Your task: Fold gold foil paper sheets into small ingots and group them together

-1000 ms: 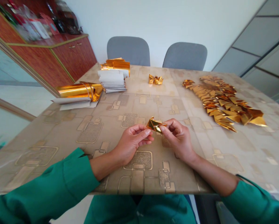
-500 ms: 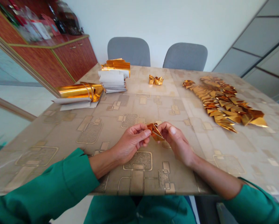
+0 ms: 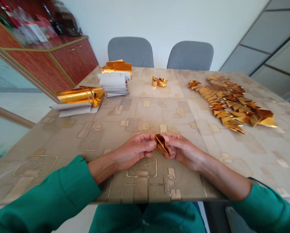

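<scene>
L hand (image 3: 135, 150): nearly closed, fingers curled, pinching L side of folded gold foil piece (image 3: 161, 144).
R hand (image 3: 184, 151): nearly closed too, fingers curled in, holding R side of same piece.
Foil piece: btwn both hands, tilted, tip pointing down to the R.
Sleeves: green sleeves (image 3: 45, 191) on both arms, cuffs back from wrists.
Counter (image 3: 50, 139): beige patterned cover w/ rectangle shapes.
Mid-far L: gold foil roll (image 3: 79, 96) on white paper, just beside paper stack (image 3: 114, 82) w/ gold foil on top.
Far centre: 2 small gold folded pieces (image 3: 159, 82), touching.
Far R: gold triangle pile (image 3: 228, 105), long overlapping rows.
Beyond counter: 2 grey chairs (image 3: 130, 51), red-brown cabinet (image 3: 72, 56) w/ packets on top.
</scene>
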`<action>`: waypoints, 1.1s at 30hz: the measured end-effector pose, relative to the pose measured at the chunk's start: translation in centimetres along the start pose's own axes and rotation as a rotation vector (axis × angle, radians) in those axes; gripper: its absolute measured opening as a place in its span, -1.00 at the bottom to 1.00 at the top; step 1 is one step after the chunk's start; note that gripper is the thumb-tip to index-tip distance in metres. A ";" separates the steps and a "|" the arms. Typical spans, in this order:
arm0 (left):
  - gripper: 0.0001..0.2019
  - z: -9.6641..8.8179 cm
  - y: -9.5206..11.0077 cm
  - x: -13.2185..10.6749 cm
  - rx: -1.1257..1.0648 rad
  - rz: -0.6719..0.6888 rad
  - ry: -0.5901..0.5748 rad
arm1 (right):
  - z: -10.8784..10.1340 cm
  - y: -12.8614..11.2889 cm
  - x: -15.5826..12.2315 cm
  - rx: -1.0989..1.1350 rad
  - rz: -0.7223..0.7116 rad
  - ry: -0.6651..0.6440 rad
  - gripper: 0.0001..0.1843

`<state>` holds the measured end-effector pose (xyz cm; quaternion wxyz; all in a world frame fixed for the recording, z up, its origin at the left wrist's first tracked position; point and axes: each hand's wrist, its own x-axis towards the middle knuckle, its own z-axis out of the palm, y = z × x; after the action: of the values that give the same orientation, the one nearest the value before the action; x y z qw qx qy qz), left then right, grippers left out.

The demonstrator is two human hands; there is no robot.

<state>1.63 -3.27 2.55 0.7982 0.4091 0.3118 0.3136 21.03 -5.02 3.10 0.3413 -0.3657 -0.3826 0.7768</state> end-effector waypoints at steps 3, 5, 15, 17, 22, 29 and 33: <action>-0.73 -0.3 0.0 -0.1 -0.058 -0.134 -0.084 | -0.2 -0.3 -0.2 0.046 0.060 -0.102 -0.69; -0.71 -0.4 0.1 -0.2 -0.074 -0.148 -0.079 | -0.3 -0.3 -0.3 0.061 0.071 -0.200 -0.69; -0.77 -0.3 0.1 -0.2 -0.185 -0.179 -0.126 | -0.6 -0.3 0.0 0.167 0.124 -0.204 -0.73; -0.78 -0.2 0.1 -0.1 -0.262 -0.183 -0.145 | -0.8 -0.2 0.1 0.204 0.120 -0.211 -0.75; -0.81 0.1 -0.2 0.0 -0.384 -0.185 -0.165 | -1.2 0.6 0.5 0.224 0.105 -0.294 -0.80; -0.88 -0.4 -1.4 0.3 -0.389 -0.133 -0.086 | -1.1 1.1 0.7 0.306 0.089 -0.300 -0.85; -0.82 -0.5 -1.5 0.4 -0.405 -0.111 -0.069 | -1.1 0.8 0.7 0.316 0.103 -0.270 -0.84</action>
<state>1.82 -3.46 0.95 0.8905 0.2328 0.2369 0.3110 21.36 -4.44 1.73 0.2999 -0.2194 -0.2788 0.8855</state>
